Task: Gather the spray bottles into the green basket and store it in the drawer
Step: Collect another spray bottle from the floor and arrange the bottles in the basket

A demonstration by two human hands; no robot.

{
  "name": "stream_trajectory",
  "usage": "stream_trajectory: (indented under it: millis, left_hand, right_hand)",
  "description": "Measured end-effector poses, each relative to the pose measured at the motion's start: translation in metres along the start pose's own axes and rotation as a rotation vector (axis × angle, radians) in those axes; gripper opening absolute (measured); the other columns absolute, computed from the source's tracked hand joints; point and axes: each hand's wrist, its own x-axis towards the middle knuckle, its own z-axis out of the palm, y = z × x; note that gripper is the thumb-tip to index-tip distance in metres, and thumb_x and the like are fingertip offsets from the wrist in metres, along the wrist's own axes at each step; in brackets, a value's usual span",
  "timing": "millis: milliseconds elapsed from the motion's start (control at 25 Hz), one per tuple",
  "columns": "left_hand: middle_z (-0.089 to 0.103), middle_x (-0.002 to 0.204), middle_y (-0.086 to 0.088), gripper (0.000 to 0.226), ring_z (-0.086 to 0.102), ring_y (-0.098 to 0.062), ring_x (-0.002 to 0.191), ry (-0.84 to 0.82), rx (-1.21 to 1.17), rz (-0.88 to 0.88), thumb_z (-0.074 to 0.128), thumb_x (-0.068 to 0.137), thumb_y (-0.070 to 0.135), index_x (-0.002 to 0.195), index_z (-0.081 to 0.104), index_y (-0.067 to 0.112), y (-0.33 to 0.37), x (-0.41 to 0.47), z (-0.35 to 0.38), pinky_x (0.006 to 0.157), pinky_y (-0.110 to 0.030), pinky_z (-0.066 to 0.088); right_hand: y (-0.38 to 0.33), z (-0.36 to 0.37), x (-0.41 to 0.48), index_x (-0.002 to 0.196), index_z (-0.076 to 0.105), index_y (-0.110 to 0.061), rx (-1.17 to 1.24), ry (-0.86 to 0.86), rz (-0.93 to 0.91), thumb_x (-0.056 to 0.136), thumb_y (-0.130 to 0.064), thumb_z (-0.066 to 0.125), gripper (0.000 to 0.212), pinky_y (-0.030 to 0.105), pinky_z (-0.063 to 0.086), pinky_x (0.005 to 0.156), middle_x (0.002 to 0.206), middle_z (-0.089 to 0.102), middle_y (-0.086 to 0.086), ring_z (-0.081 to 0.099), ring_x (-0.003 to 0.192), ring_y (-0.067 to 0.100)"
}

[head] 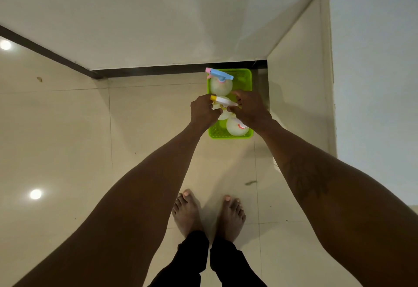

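Note:
A green basket [245,78] stands on the tiled floor against the wall's dark skirting. In its far end sits a clear spray bottle with a blue and pink head [220,76]. At its near end a second bottle with a white and red head [236,126] is partly hidden under my right wrist. Between them is a bottle with a white and yellow head [222,101]. My left hand [203,111] grips that bottle's left side at the basket's left rim. My right hand [251,108] holds its right side over the basket.
A white wall [158,15] rises behind the basket, and a wall corner [298,83] juts out at its right. Cream floor tiles [67,128] spread to the left and front. My bare feet [208,214] stand just behind the basket.

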Motion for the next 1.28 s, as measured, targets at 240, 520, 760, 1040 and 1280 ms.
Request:
stream_trajectory:
  millis: [240,520,760,1040,1280]
  left_hand:
    - [0.059,0.137,-0.005,0.079,0.057,-0.027,0.122,0.043,0.100,0.167,0.083,0.072,0.021,0.143,0.050,0.020,0.000,-0.011,-0.008,0.099,-0.039,0.049]
    - [0.066,0.125,0.011,0.030,0.056,-0.020,0.120,-0.004,0.329,0.319,0.069,0.088,0.029,0.118,0.070,0.035,0.015,-0.011,-0.007,0.095,-0.035,0.048]
    - [0.070,0.114,-0.006,0.036,0.059,-0.030,0.109,-0.073,0.363,0.259,0.066,0.089,0.023,0.123,0.067,0.033,0.017,-0.004,-0.010,0.087,-0.038,0.050]
    - [0.074,0.101,-0.007,0.026,0.060,-0.033,0.100,-0.081,0.417,0.316,0.060,0.089,0.013,0.105,0.075,0.026,0.015,0.001,-0.008,0.082,-0.035,0.044]
    - [0.075,0.102,-0.005,0.028,0.060,-0.033,0.099,-0.084,0.392,0.326,0.064,0.087,0.010,0.106,0.077,0.024,0.010,0.004,-0.011,0.088,-0.038,0.046]
  right_hand:
    - [0.012,0.006,-0.020,0.079,0.051,-0.016,-0.086,0.075,0.163,0.084,-0.064,0.059,0.049,0.031,0.033,0.062,0.074,0.057,0.003,0.055,0.075,0.028]
    - [0.024,0.020,-0.037,0.103,0.069,-0.016,-0.149,-0.097,0.108,0.071,-0.065,0.073,0.059,0.034,0.048,0.087,0.105,0.072,0.003,0.062,0.107,0.023]
    - [0.023,0.027,-0.030,0.115,0.066,-0.012,-0.286,-0.134,0.049,0.085,-0.022,0.069,0.031,0.037,0.048,0.090,0.112,0.067,0.012,0.058,0.111,0.032]
    - [0.022,0.027,-0.031,0.121,0.065,-0.012,-0.288,-0.134,-0.033,0.089,-0.019,0.063,0.033,0.037,0.047,0.088,0.112,0.068,0.011,0.058,0.108,0.034]
    - [0.020,0.032,-0.040,0.116,0.069,-0.014,-0.305,-0.059,-0.136,0.086,-0.013,0.065,0.030,0.038,0.045,0.070,0.092,0.071,0.016,0.062,0.087,0.040]
